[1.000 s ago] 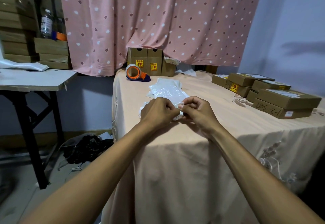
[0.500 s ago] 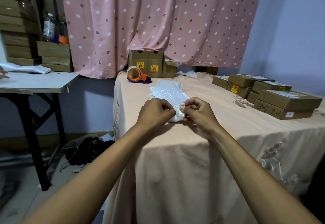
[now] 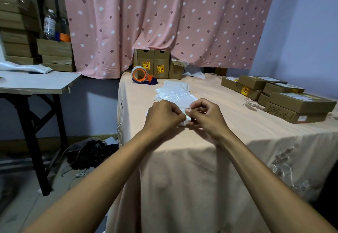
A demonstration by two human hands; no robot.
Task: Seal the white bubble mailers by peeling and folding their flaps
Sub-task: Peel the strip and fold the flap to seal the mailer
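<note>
Left hand (image 3: 162, 115) and right hand (image 3: 206, 115), fingers curled, both pinch the white bubble mailer (image 3: 185, 121) at its near edge, where a crooked pull could stick the flap down askew.

Both forearms (image 3: 126, 161) outstretched, left hand (image 3: 163, 115) and right hand (image 3: 207, 116) close together, fingers (image 3: 200, 103) curled in pinches

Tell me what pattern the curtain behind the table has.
Pink curtain with white and dark spots; head view.
</note>
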